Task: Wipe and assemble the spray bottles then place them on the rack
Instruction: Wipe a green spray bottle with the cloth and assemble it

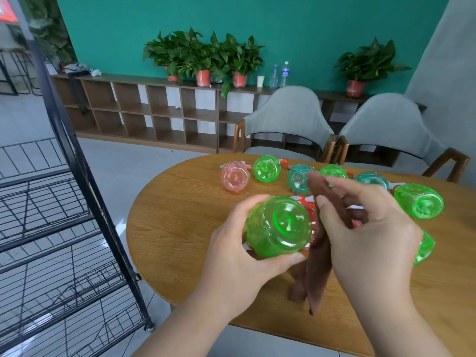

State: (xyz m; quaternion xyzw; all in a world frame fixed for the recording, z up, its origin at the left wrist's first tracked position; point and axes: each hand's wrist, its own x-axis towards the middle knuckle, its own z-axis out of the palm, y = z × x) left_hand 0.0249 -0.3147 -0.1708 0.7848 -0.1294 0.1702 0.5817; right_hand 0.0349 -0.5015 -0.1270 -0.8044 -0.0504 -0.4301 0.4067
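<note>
Rounded light-wood tabletop [180, 228], grain showing. Along the far half, bottles lie on their sides, bases toward the camera: translucent pink plastic spray bottle [235, 179]; translucent green plastic bottle [266, 168] just beside it; teal plastic bottle [298, 177]; second green bottle [333, 171], partly hidden; second teal bottle [372, 179]; third green bottle [418, 200] near the right edge. Fourth green bottle [425, 246] sits nearer, mostly hidden. Red-and-white pieces [306, 200] mid-table, probably spray heads.

Bottles — green [279, 226], pink [235, 178], teal [298, 178] — brown cloth [319, 274], teal wall [309, 34].
</note>
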